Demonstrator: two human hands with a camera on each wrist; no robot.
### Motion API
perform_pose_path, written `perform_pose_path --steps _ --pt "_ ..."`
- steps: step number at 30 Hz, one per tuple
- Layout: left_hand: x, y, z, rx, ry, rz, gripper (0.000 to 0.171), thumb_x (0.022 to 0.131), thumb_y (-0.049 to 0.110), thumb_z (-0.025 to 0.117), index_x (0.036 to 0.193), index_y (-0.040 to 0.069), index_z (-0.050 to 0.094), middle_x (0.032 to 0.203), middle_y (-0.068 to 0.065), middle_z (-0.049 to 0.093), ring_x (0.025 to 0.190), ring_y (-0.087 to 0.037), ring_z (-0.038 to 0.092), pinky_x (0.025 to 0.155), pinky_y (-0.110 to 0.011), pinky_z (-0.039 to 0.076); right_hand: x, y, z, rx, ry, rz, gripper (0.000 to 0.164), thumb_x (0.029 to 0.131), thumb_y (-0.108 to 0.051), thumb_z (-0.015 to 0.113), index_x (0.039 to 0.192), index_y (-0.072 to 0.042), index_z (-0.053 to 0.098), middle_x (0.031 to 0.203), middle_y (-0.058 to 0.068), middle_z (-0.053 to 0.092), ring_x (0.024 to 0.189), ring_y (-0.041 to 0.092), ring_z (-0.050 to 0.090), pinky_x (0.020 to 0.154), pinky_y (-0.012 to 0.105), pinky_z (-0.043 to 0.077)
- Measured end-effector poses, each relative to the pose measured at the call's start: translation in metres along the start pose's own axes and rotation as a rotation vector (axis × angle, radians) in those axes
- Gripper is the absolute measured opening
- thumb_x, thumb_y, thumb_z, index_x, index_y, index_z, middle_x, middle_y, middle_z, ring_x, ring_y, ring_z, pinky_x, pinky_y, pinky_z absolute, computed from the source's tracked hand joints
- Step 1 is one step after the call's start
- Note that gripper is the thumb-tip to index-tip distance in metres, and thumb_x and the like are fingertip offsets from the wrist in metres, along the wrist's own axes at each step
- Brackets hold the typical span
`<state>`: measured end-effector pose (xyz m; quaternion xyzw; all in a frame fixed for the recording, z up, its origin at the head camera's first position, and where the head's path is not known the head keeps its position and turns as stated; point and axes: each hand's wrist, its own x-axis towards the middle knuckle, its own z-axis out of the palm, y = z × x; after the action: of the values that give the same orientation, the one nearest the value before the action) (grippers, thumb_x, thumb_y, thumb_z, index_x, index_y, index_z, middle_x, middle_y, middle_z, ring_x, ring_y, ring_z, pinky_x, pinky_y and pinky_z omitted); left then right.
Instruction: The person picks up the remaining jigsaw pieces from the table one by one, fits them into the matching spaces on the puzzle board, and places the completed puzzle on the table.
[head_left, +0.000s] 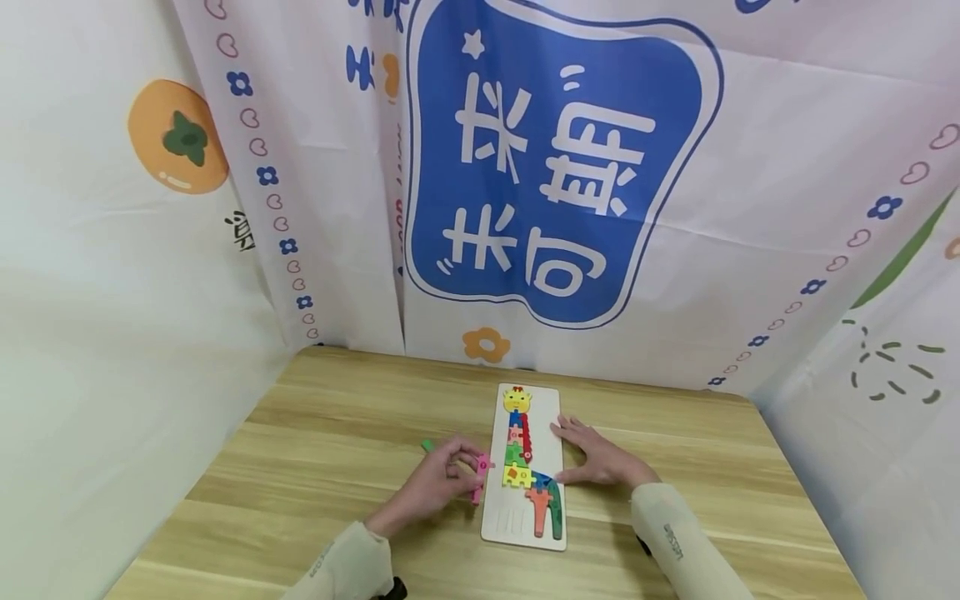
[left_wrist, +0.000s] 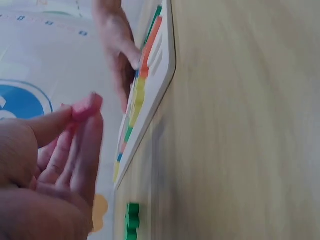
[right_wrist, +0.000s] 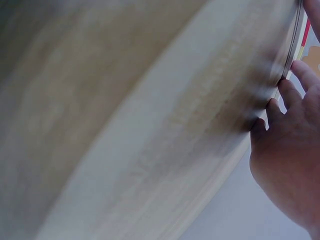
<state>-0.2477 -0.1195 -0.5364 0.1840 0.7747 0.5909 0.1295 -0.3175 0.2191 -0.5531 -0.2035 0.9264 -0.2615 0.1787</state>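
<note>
Pink wooden puzzle piece is only pinched at left hand fingertips, could slip, and if flat, open right hand lifts, white giraffe puzzle board slides.

1. We are reaching both sleeved forearms up from the bottom edge of the head view toward the lower middle.
2. We are curling our left hand, left of centre, with thumb and fingertips pinching together.
3. We are laying our right hand flat, right of centre, fingers straight and spread, pointing upper left.
</note>
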Motion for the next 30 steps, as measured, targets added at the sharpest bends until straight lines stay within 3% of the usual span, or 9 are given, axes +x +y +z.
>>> perform_pose_path --steps 14,21,30 --pt "-0.002 -0.003 0.035 0.011 -0.041 -0.115 0.025 0.094 0.005 0.074 0.115 0.006 0.059 0.100 -0.009 0.063 0.076 -0.018 0.068 0.064 -0.033 0.063 -0.001 0.002 0.003 0.001 -0.015 0.013 0.097 0.088 -0.053 0.079 0.164 -0.021 0.029 0.175 0.008 0.012 0.160 0.043 0.006 0.123 0.071 0.011" --pt "0.002 -0.001 0.045 0.154 -0.039 -0.125 0.022 0.095 0.011 0.075 0.112 0.010 0.061 0.093 -0.001 0.064 0.071 -0.013 0.065 0.059 -0.023 0.056 0.000 0.003 0.003 -0.003 -0.018 0.011 0.098 0.087 -0.054 0.078 0.165 -0.020 0.028 0.174 0.008 0.010 0.160 0.044 0.005 0.123 0.071 0.011" --pt "0.009 0.006 0.048 0.297 -0.031 -0.100 0.022 0.094 0.013 0.077 0.110 0.010 0.063 0.087 0.001 0.064 0.066 -0.010 0.061 0.056 -0.022 0.051 0.003 0.004 0.000 -0.010 -0.016 0.020 0.099 0.086 -0.057 0.078 0.165 -0.024 0.028 0.175 0.005 0.010 0.160 0.041 0.005 0.123 0.070 0.011"
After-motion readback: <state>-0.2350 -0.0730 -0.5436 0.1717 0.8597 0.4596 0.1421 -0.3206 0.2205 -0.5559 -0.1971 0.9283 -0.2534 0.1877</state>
